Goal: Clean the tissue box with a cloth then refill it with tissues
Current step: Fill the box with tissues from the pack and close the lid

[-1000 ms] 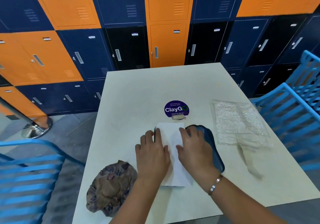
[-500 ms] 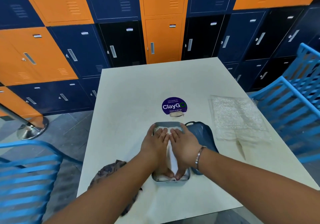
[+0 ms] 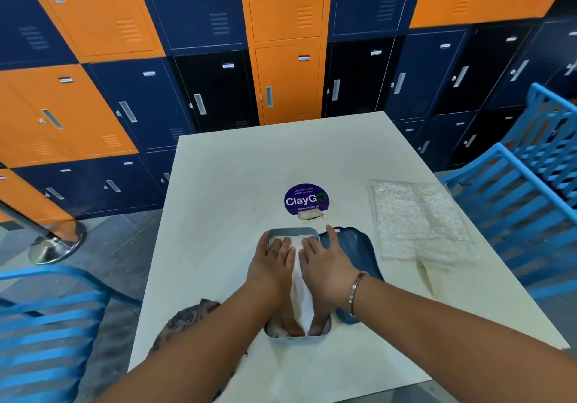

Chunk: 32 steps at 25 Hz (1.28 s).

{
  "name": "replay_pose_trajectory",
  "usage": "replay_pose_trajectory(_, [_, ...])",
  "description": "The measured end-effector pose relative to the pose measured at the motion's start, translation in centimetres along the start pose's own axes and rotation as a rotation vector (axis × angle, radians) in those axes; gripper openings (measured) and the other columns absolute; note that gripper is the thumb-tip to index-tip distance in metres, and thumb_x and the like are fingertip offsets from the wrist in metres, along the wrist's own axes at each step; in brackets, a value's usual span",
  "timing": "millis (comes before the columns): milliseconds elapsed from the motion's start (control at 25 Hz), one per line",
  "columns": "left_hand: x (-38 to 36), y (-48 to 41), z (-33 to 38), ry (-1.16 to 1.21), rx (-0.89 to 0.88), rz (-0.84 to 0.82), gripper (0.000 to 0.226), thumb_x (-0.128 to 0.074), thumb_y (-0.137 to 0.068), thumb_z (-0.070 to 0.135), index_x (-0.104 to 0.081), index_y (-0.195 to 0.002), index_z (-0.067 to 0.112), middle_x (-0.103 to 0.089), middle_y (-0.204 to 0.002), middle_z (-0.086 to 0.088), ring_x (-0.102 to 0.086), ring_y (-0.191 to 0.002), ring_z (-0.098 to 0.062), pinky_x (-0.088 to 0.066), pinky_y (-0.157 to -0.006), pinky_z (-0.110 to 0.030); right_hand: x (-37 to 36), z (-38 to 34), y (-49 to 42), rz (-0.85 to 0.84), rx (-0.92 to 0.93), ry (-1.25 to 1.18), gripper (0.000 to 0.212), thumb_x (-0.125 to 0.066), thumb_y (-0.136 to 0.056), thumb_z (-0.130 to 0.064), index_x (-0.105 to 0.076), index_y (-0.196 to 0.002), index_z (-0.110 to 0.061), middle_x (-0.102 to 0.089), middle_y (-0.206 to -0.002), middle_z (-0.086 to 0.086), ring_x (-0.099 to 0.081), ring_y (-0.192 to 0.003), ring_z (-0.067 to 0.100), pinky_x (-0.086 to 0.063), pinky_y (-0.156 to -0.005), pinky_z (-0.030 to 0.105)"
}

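The grey tissue box [image 3: 293, 232] sits open near the front middle of the worktop [image 3: 234, 184], with a stack of white tissues [image 3: 301, 290] lying along it and humped up in a ridge down the middle. The left hand [image 3: 274, 267] and right hand [image 3: 326, 267] lie flat on the stack side by side, fingers straight, pressing and gripping nothing. The step looks like seating the refill: press evenly from the ridge out to both long walls so the stack lies level below the rim before closing. The blue-grey lid [image 3: 362, 246] lies just beside the box on the right, the crumpled cloth [image 3: 187, 318] at the front left, and an empty plastic wrapper [image 3: 415, 215] further right.
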<state>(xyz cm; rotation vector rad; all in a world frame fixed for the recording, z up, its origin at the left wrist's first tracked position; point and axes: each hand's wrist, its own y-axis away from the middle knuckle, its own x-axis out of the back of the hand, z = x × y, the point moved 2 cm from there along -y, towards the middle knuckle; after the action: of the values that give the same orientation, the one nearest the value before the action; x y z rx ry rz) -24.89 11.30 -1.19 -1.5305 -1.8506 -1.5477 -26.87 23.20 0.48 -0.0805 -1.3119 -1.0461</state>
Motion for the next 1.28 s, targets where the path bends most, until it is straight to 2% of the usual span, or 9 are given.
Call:
replay_pose_trajectory(160, [0.4, 1.0, -0.6, 0.113, -0.065, 0.078, 0.149, -0.056, -0.059, 0.095, 0.003, -0.161, 0.004, 0.004, -0.169, -0.019, 0.009, -0.157, -0.030, 0.016, -0.119, -0.061, -0.6, 2.6, 2.3, 0.445, -0.016, -0.787, 0.066, -0.068, -0.078, -0.068, -0.062, -0.129, -0.026, -0.062, -0.124, -0.007, -0.049, -0.123, 0.017, -0.040, -0.109, 0.044])
replay_pose_trajectory(280, [0.8, 2.4, -1.1, 0.259, -0.073, 0.236, 0.120, -0.055, -0.080, 0.080, -0.010, -0.160, 0.003, -0.009, -0.169, -0.017, -0.003, -0.157, -0.030, 0.007, -0.125, -0.054, -5.7, 5.4, 4.6, 0.759, -0.544, -1.095, 0.025, -0.066, -0.090, -0.033, -0.066, -0.110, -0.017, -0.063, -0.102, -0.002, -0.061, -0.101, 0.024, -0.051, -0.083, 0.035])
replay_pose_trajectory(400, [1.8, 2.7, 1.2, 0.558, 0.032, 0.417, 0.077, -0.034, -0.104, 0.053, -0.011, -0.161, 0.006, -0.010, -0.170, -0.015, -0.009, -0.156, -0.031, -0.002, -0.127, -0.043, -10.9, 5.2, 5.2, 0.285, -0.854, -1.022, 0.036, -0.063, -0.092, -0.040, -0.054, -0.113, -0.012, -0.058, -0.108, 0.009, -0.063, -0.097, 0.031, -0.053, -0.073, 0.036])
replay_pose_trajectory(480, [1.6, 2.3, 4.3, 0.721, 0.109, 0.457, 0.078, -0.005, -0.101, 0.057, -0.003, -0.163, 0.010, 0.007, -0.170, -0.014, 0.006, -0.157, -0.032, 0.005, -0.126, -0.042, -12.0, 4.5, 5.2, 0.100, -0.873, -0.996, 0.043, -0.062, -0.093, -0.049, -0.051, -0.114, -0.013, -0.056, -0.110, 0.009, -0.063, -0.099, 0.029, -0.053, -0.073, 0.034])
replay_pose_trajectory(600, [-0.9, 0.8, 7.3, 0.879, 0.150, 0.444, 0.099, 0.034, -0.079, 0.068, 0.007, -0.162, 0.023, 0.031, -0.162, -0.006, 0.024, -0.154, -0.028, 0.023, -0.119, -0.040, -12.1, 3.9, 4.7, 0.125, -0.861, -1.017, 0.038, -0.061, -0.095, -0.046, -0.052, -0.113, -0.013, -0.057, -0.110, 0.008, -0.062, -0.100, 0.028, -0.056, -0.078, 0.038])
replay_pose_trajectory(840, [-1.5, -0.2, 6.9, 0.915, 0.169, 0.373, 0.114, 0.047, -0.062, 0.071, 0.011, -0.162, 0.030, 0.029, -0.166, -0.006, 0.029, -0.152, -0.024, 0.022, -0.119, -0.040, -11.6, 4.2, 5.6, 0.104, -0.882, -1.049, 0.008, -0.051, -0.097, -0.015, -0.044, -0.095, -0.013, -0.059, -0.104, 0.008, -0.060, -0.090, 0.025, -0.051, -0.071, 0.032])
replay_pose_trajectory(1000, [-0.1, 1.0, 6.1, 0.903, 0.188, 0.354, 0.121, 0.041, -0.063, 0.074, -0.002, -0.164, 0.021, 0.010, -0.171, -0.010, 0.012, -0.157, -0.027, 0.004, -0.127, -0.044, -10.0, 4.9, 6.8, 0.319, -0.926, -1.237, 0.014, -0.050, -0.098, -0.011, -0.053, -0.112, -0.009, -0.063, -0.089, 0.007, -0.061, -0.077, 0.025, -0.053, -0.066, 0.035])
replay_pose_trajectory(1160, [1.1, 3.1, 2.6, 0.964, 0.271, 0.666, 0.067, -0.017, -0.102, 0.061, -0.053, -0.142, 0.022, -0.053, -0.149, -0.003, -0.046, -0.137, -0.023, -0.042, -0.107, -0.038, -6.9, 5.2, 7.8, 0.512, -0.861, -1.484, 0.020, -0.059, -0.097, -0.008, -0.065, -0.116, -0.007, -0.069, -0.094, 0.009, -0.058, -0.082, 0.024, -0.044, -0.063, 0.029])
replay_pose_trajectory(1280, [-1.5, 2.9, -2.5, 1.067, 0.138, 0.687, 0.080, -0.035, -0.086, 0.078, -0.040, -0.152, 0.033, -0.029, -0.164, 0.009, -0.022, -0.152, -0.015, -0.029, -0.119, -0.039, -4.8, 4.5, 8.2, 0.654, -0.790, -1.480, 0.017, -0.054, -0.097, -0.006, -0.067, -0.086, -0.007, -0.065, -0.078, 0.012, -0.059, -0.071, 0.024, -0.042, -0.059, 0.031])
